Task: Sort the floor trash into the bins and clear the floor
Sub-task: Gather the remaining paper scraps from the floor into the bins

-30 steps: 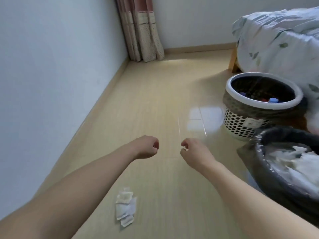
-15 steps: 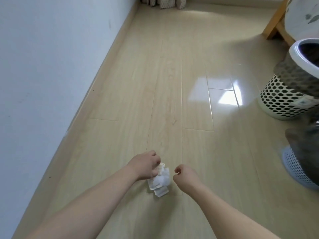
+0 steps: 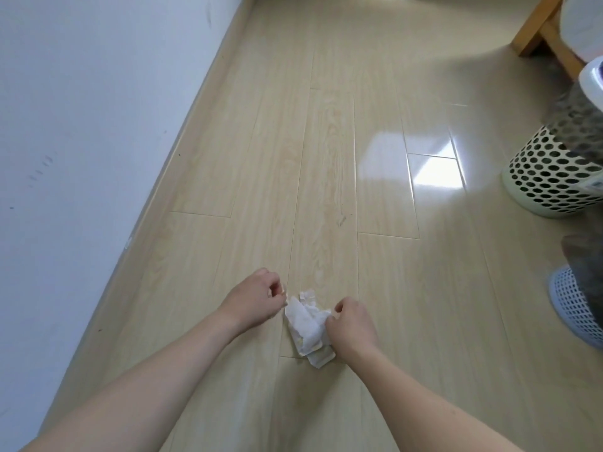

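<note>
The pale wood-plank floor fills most of the view, glossy, with a bright window reflection on the boards well beyond the crumpled white paper trash and toward the bins. A white painted wall runs along the far-left side of the trash, meeting the floor at a pale skirting board.

Well to the right of the trash and farther away stands a cream perforated plastic bin, lined with a dark bag that drapes over its white rim. Nearer, also well to the right of the trash and cut by the frame edge, a light blue mesh plastic bin shows its lower wall under a dark bag. Beyond both, far up and right from the trash, a light wooden bed leg rests on the floor.

The trash lies flat on the floor between two bare forearms. The right hand sits on the trash's right edge, fingers curled down and pinching the paper. The left hand hovers just beside the trash's left edge, fingers curled in loosely; I cannot tell whether its fingertips touch the paper.
</note>
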`<state>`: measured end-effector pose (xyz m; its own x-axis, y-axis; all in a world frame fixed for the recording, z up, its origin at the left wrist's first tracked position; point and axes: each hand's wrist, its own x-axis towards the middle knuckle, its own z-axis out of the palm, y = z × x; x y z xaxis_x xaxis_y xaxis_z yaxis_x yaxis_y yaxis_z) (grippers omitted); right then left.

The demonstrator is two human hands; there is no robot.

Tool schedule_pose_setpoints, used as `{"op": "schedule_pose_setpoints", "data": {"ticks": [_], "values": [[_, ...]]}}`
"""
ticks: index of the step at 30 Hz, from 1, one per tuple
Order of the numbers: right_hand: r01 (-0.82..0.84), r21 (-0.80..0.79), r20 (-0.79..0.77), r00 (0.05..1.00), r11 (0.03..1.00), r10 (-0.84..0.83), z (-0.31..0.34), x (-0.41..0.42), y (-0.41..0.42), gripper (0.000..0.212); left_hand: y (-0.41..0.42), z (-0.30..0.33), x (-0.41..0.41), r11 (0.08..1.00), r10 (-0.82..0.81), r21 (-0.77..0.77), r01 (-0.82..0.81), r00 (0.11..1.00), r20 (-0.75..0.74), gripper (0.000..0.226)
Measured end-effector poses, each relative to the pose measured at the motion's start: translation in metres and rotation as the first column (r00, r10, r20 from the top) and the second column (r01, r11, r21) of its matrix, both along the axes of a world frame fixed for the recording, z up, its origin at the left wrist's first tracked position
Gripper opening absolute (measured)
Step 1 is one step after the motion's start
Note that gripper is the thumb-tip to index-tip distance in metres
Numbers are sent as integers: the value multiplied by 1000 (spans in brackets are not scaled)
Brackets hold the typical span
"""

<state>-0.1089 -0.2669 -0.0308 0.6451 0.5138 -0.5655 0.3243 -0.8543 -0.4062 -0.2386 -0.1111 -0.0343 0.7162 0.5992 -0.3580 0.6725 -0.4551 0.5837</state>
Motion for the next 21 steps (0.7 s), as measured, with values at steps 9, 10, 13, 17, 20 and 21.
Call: {"op": "schedule_pose_setpoints", "data": {"ticks": [9, 10, 13, 17, 20, 21], "values": [[-353, -170, 45, 930, 920, 365, -1, -22, 13, 23, 5, -14, -17, 994, -97, 15, 105, 956, -278, 18], [-359, -171, 61, 926, 917, 374, -3, -23, 14, 19, 4, -13, -15, 994, -100, 19, 110, 953, -285, 16], [-369, -143, 128, 913, 918, 387, -3, -25, 18, 15, 6, -14, -14, 993, -108, 17, 118, 950, -292, 14], [-373, -116, 163, 907, 921, 388, 4, -17, 19, 21, 5, -11, -18, 992, -121, 1, 127, 947, -298, 16], [-338, -77, 171, 922, 938, 346, 16, -4, 17, 28, 6, -1, -17, 995, -100, -39, 93, 951, -292, 16], [-320, -56, 181, 928, 946, 325, 23, 1, 16, 27, 6, 4, -16, 997, -62, -64, 46, 963, -264, 16]]}}
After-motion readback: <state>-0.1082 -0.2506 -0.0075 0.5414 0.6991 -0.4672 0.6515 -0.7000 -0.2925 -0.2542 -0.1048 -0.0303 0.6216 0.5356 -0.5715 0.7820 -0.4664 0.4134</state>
